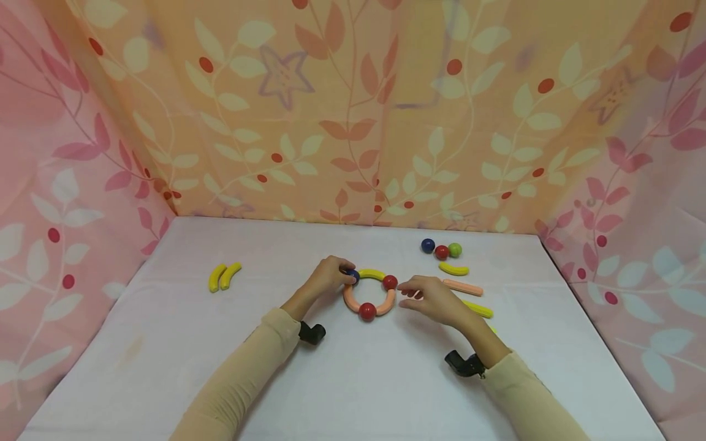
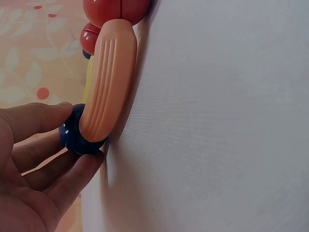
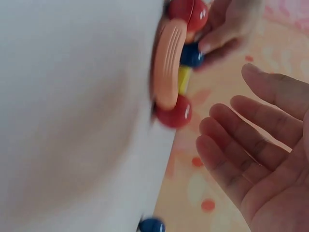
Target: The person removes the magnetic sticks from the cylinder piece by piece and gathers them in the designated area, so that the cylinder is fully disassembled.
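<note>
A ring of curved rods and balls lies on the white table. It joins a yellow curved rod, two orange curved rods, a blue ball and two red balls. My left hand pinches the blue ball at the ring's left side, thumb on one side and fingertips on the other. Just right of the ring, my right hand hovers with fingers apart, holding nothing. In the right wrist view its fingers are spread near the right-hand red ball.
Loose blue, red and green balls sit at the back right. Below them lie a short yellow curved rod, a straight orange rod and a yellow rod. Two yellow curved rods rest at left. Patterned cloth walls enclose the table.
</note>
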The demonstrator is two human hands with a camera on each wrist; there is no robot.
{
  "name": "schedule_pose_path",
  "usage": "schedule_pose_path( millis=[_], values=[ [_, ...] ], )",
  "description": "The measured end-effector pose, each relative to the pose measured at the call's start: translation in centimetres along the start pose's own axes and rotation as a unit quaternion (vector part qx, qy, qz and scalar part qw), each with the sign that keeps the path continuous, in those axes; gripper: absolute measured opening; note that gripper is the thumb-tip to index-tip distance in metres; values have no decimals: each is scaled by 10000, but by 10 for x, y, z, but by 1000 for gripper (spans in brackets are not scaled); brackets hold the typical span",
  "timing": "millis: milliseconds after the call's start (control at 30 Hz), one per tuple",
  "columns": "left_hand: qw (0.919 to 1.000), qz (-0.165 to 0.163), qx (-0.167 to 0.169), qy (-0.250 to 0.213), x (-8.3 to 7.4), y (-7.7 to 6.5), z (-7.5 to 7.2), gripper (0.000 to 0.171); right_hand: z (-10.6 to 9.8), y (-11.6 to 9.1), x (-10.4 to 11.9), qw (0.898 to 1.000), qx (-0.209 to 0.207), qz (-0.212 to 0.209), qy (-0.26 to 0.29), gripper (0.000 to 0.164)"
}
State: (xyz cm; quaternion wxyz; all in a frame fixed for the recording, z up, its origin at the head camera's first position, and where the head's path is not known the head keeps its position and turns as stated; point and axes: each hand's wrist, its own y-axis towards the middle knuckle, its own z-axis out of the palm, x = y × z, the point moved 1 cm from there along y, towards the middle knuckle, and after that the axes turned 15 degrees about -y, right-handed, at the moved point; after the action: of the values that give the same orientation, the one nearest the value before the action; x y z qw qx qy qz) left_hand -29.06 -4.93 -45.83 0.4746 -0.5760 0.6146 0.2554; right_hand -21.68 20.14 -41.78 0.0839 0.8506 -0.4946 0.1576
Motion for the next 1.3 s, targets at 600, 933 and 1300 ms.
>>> schedule_pose_path(
  millis=[600,933,1300],
  values=[
    [9993,342,36,-130,1,-4,0,35,34,46,36,9963,574,-638,53,35],
    [9992,380,-73,-74,3,-10,-1,38,40,49,39,9945,730,-735,-175,32],
    [9989,245,-27,398,6,-32,-9,36,41,47,38,9950,728,-676,-117,30]
  ],
)
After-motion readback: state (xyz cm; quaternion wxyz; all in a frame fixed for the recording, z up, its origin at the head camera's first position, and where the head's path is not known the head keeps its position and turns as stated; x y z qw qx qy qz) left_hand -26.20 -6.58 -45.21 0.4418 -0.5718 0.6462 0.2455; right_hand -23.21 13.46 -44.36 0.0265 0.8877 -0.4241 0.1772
